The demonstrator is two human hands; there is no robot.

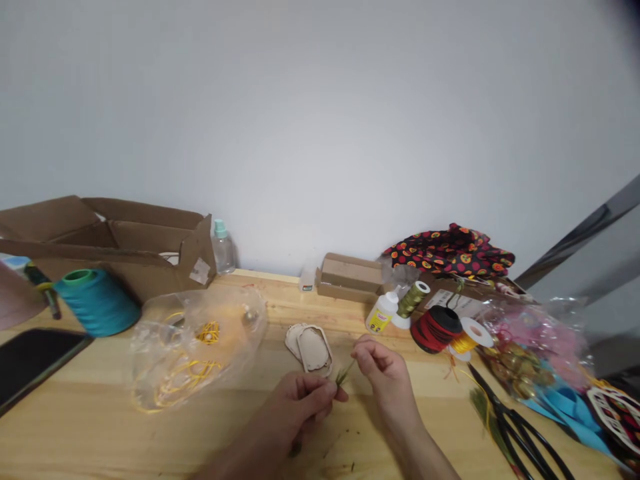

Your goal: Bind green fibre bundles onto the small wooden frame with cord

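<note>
Low in the middle, my left hand [311, 403] is closed, thumb pressed on a small tuft of green strands [342, 377] that pokes out above the fingertips. My right hand [384, 373], just to its right, pinches at the upper end of one thin strand, apart from the left hand. Beyond the left hand lie pale, flat, rounded-rectangle pieces [314, 347], overlapping each other. Tiny dark scraps [353, 465] dot the wooden table [280, 307] below the hands. A white glue bottle [383, 313] with a yellow label stands behind my right hand.
At left are a cardboard box [200, 257], a teal thread cone [100, 303], a phone [37, 360] and a plastic bag of yellow cord [200, 353]. Toward the right are a red-and-black cord spool [436, 328], a yellow spool [469, 337], black scissors [515, 423] and patterned cloth [450, 252].
</note>
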